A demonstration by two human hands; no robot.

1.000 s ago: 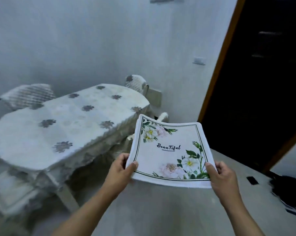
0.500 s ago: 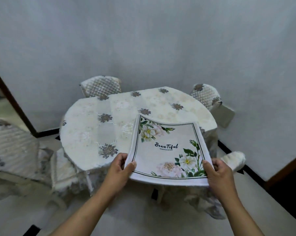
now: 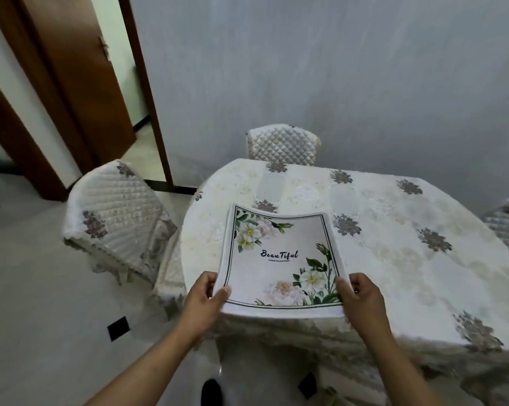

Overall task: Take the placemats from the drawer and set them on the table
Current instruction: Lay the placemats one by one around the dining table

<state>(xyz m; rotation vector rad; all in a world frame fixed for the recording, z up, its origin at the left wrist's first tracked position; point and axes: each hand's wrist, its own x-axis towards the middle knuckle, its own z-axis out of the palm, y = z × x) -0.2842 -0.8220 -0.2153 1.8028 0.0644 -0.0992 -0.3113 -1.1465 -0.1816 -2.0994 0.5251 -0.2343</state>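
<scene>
Placemats [image 3: 279, 259] now farther over table [image 3: 393, 230], hands [image 3: 202, 303] [image 3: 363, 303] still gripping near corners

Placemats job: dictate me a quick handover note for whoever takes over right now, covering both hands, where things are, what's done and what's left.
Left hand: grips the placemats at the near left corner, thumb on top.
Right hand: grips the near right corner.
Placemats: a floral stack, held over the near edge of the table; none laid down.
Done: placemats are in hand at the table.
Left: set them on the table.
</scene>
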